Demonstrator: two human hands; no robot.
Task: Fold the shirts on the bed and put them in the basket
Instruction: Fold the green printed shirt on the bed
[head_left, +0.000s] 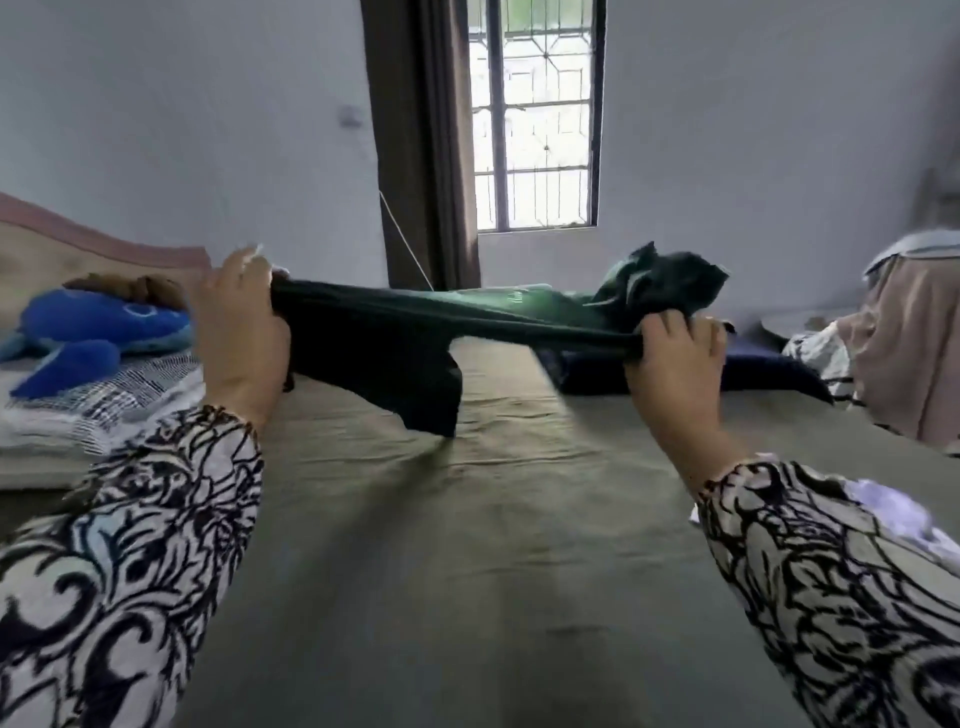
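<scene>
The left hand is raised over the bed, its fingers curled round one end of a dark green shirt. The right hand grips the other end, fingers closed tightly on bunched cloth, and a crumpled clump of the shirt stands up just above that hand. Between the two hands the shirt is pulled out in a long band, held above the bed. One part of it, perhaps a sleeve, hangs down nearer the left hand and its lower edge meets the olive sheet. Both arms wear sleeves with a black and white swirl print.

On the bed just behind the right hand lies a dark navy garment, flat on the sheet. To the right of it, at the bed's edge, is a heap of pale pink and patterned cloth; what holds it cannot be told. No basket can be made out with certainty.

On the left side of the bed, beside the left hand, a blue plush toy rests on a checked pillow, with a brown soft object just behind it. Beyond the bed, a window with a dark curtain at its left sits in the pale wall.
</scene>
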